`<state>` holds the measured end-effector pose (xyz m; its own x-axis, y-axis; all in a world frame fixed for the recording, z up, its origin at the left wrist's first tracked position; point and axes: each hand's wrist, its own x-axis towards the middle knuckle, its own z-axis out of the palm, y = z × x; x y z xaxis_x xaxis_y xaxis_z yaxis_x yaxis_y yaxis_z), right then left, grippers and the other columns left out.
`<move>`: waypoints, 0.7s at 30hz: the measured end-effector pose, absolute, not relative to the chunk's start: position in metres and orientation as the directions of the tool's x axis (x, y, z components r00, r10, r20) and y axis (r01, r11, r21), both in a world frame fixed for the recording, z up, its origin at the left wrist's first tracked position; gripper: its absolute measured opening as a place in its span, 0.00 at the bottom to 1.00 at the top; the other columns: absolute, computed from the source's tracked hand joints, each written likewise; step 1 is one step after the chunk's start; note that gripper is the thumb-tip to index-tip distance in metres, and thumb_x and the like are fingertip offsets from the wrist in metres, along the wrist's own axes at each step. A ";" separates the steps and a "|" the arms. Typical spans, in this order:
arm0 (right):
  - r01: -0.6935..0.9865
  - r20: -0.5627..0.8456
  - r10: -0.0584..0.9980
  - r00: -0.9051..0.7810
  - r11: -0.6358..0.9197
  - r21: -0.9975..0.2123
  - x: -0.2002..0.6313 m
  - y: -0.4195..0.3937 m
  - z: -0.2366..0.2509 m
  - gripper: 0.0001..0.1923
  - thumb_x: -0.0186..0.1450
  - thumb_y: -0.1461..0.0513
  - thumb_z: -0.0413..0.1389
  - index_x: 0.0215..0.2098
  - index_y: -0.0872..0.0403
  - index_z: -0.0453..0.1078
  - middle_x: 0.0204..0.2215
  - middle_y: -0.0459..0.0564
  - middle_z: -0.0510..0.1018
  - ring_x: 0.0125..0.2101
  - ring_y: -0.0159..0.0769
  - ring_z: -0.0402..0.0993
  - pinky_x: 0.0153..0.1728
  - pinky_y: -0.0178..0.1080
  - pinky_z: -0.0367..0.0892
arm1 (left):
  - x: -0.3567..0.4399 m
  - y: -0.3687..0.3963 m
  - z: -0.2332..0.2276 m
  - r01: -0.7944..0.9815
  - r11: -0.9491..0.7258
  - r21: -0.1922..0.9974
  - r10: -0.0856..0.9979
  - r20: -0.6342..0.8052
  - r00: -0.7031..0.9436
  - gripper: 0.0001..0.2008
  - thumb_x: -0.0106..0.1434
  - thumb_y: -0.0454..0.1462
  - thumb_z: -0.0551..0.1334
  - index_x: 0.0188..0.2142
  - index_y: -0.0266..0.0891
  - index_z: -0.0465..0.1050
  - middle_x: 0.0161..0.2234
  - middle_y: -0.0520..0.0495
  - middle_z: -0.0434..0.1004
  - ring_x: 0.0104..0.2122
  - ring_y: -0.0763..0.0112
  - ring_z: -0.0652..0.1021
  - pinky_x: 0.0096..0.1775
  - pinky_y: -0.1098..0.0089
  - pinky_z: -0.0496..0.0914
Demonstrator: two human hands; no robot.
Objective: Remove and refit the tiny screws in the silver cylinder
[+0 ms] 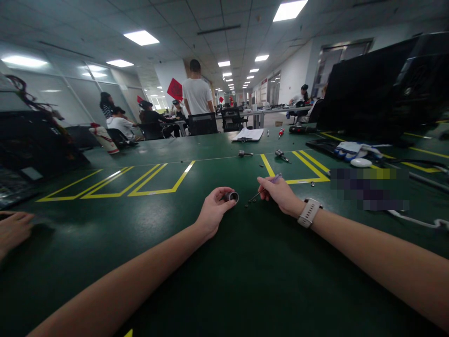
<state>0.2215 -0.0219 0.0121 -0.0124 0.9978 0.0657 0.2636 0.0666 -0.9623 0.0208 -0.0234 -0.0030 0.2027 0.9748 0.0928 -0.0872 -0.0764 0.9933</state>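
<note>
My left hand is closed around a dark, hollow metal cylinder, its open end turned toward the right. Gripped in my right hand is a thin screwdriver with a purplish, see-through handle, its shaft slanting down to the left. By the screwdriver's tip lie a few tiny dark parts on the green tabletop; they look like small screws or nuts, too small to tell. Another small metal part rests to the right of my right hand.
Farther back lie two dark metal parts with shafts, a clipboard with paper and a red-handled tool. A monitor, gloves and cables occupy the right. Another person's hand rests at the left edge.
</note>
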 end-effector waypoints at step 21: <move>0.402 0.648 0.742 -0.173 0.654 -0.641 0.204 -0.059 0.017 0.15 0.67 0.58 0.47 0.24 0.54 0.66 0.22 0.46 0.70 0.24 0.31 0.67 0.27 0.35 0.63 | 0.021 -0.026 0.000 -0.146 -0.061 0.987 0.980 0.086 0.177 0.16 0.47 0.28 0.65 0.38 0.37 0.72 0.39 0.46 0.74 0.42 0.65 0.74 0.50 0.58 0.66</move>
